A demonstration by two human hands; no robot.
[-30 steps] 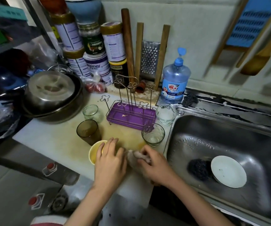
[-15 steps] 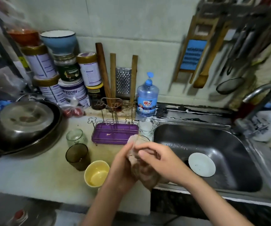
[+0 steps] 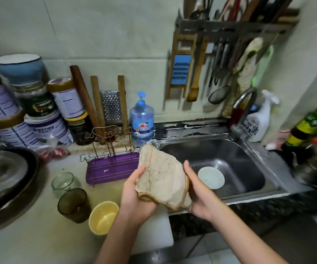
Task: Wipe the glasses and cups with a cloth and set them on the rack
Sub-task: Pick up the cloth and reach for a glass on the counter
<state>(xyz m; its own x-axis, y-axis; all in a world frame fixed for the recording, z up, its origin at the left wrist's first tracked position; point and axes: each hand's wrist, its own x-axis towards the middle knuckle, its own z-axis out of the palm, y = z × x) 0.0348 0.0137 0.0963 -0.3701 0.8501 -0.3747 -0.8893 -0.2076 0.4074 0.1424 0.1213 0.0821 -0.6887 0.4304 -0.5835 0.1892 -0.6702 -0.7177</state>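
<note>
Above the counter's front edge, both hands hold a dirty beige cloth [image 3: 163, 174] bundled round a clear glass that is almost fully hidden. My left hand [image 3: 134, 195] grips the cloth from the left with its thumb on top. From the right, my right hand [image 3: 199, 195] cups the bundle, thumb along the cloth. The purple rack [image 3: 112, 166] with wire pegs stands just behind, holding nothing. A clear jar glass [image 3: 64, 182], a brown tumbler [image 3: 73, 204] and a yellow cup [image 3: 103, 217] stand on the counter to the left. Another clear glass [image 3: 151, 145] peeks out behind the cloth.
The steel sink [image 3: 249, 149] lies to the right with a white plate [image 3: 211, 177] in it and a tap [image 3: 245, 103] behind. A blue water bottle [image 3: 142, 119], tins and a grater line the wall. Stacked metal pots [image 3: 1, 174] fill the left.
My hands left the counter top, picked up the clear glass that stood by the sink, and now hold it higher with the cloth spread over it. The camera tilted up.
</note>
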